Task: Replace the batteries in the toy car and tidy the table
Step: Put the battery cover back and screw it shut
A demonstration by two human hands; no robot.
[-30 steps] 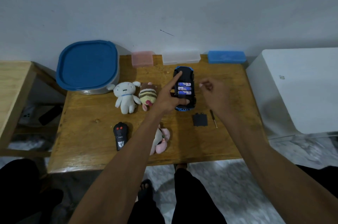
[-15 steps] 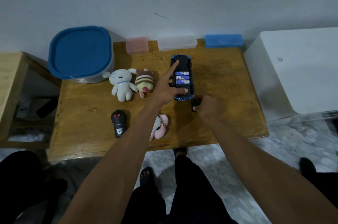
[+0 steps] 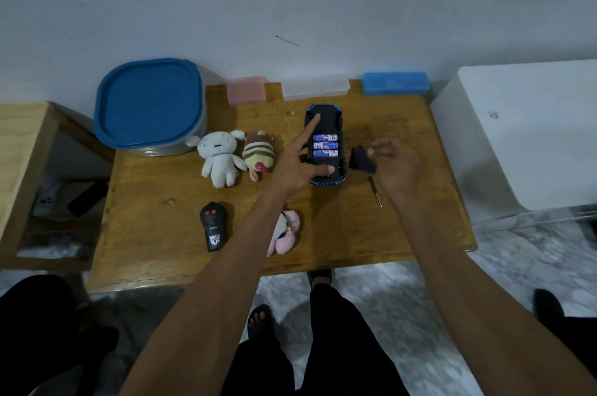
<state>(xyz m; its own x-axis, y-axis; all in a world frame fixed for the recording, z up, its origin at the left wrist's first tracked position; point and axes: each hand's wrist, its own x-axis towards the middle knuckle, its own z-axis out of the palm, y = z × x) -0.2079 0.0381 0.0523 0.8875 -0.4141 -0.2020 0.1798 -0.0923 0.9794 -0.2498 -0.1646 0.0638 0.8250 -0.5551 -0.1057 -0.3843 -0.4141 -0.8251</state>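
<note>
At the far left of the table we are seeing a blue-lidded tub, then a white plush and a striped plush, with a remote lying nearer. Our left hand is bracing the upturned toy car, forefinger straight along it, thumb pressing its near end; three batteries are sitting in its bay. Just right, our right hand is pinching the black cover, above a screwdriver

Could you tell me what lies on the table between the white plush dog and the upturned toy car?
In the head view, a striped plush toy lies between the white plush dog and the toy car, with the left hand reaching across to the car.
</note>
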